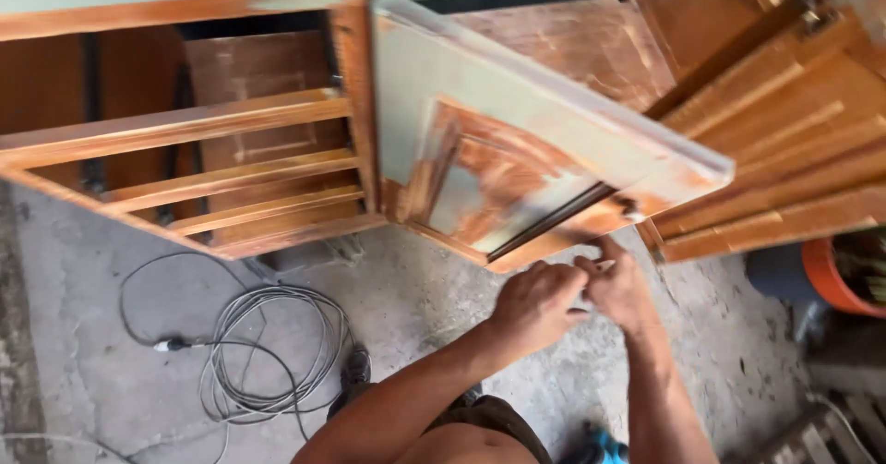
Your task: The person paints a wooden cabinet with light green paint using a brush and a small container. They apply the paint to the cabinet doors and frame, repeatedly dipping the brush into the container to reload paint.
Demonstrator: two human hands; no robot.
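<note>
Hiding sth small btwn left hand [538,303] & right hand [616,289], below cabinet door [517,122].

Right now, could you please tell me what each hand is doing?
Left hand: closed, fingers curled against the right hand; anything held cannot be told.
Right hand: fingers bent just under the cabinet door edge; grip cannot be told.

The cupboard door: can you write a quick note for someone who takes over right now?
Left hand and right hand are close together just below the lower edge of the open cupboard door, pinching something too small to tell. The door hangs open on the wooden cupboard; its pale paint is partly stripped to bare wood, with patches left. A coiled cable lies on the concrete floor.
</note>
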